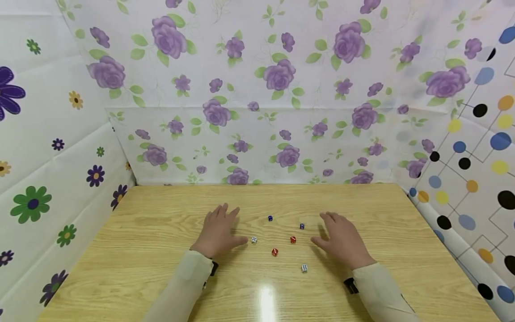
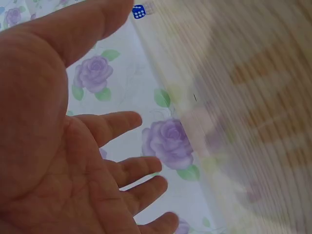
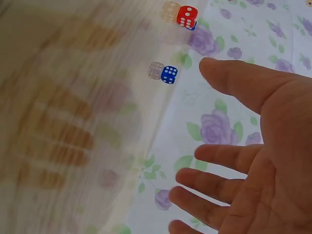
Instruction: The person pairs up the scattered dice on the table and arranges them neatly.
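Six small dice would be several; they lie scattered between the hands on the wooden table (image 1: 161, 250). My left hand (image 1: 219, 231) is spread at the left, its thumb tip close to a white die (image 1: 254, 240). On the other side my right hand (image 1: 342, 239) holds nothing, fingers extended, its thumb pointing toward a red die (image 1: 293, 239). A second red die (image 1: 275, 252) lies nearer the front. Two blue dice, one farther back (image 1: 270, 218) and another blue die (image 1: 302, 226), sit behind them. Another white die (image 1: 304, 268) lies closest to the front. The left wrist view shows the empty palm.
A white cloth with purple roses (image 1: 277, 76) rises behind the table's back edge. Flowered cloth (image 1: 32, 156) borders the left side, and dotted cloth (image 1: 479, 170) the right. Dark bands (image 1: 351, 285) circle both wrists.
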Tool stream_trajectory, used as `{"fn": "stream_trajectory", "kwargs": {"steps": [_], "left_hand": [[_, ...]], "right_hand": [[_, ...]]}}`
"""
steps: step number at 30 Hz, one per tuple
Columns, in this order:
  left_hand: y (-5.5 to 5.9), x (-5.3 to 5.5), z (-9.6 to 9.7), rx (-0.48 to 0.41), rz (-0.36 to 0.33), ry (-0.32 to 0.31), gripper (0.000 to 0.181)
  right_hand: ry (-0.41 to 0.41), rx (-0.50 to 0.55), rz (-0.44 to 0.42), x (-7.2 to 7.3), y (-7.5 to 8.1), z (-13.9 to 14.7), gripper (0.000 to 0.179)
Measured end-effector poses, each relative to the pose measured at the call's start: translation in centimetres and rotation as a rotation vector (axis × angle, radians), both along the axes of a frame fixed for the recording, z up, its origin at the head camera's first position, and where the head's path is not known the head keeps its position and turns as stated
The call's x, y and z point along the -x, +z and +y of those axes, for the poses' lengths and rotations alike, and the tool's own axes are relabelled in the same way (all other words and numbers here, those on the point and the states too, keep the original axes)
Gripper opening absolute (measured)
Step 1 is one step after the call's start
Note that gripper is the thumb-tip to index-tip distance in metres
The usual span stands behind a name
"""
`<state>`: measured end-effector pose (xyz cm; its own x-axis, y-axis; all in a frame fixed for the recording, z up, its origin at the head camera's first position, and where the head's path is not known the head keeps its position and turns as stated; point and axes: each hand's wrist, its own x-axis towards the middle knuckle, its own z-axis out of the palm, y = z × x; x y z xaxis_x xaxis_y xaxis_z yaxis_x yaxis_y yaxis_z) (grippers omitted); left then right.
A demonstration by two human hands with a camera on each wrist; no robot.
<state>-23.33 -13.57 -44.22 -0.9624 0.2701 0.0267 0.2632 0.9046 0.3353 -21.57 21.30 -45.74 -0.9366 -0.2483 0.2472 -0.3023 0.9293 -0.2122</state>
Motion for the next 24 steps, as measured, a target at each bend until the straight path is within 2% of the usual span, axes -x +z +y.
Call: {"fn": "stream_trajectory", "kwargs": {"steps": [12, 18, 24], "left_hand": [[0.1, -0.6, 1.2, -0.051, -0.014, -0.081, 0.059], [0.1, -0.5, 1.6, -0.072, -0.047, -0.166, 0.049], [0.4, -0.1, 2.5, -0.051, -0.083, -0.231, 0.041]], "right_hand": [[0.015, 0.044, -0.193, -0.3, 0.6, -0.4, 0.042], [0.035, 0.043, -0.275, -0.2, 1.5, -0.9, 0.032], [0.082, 0.040, -0.311, 0.1, 2.4, -1.4, 0.019]]}}
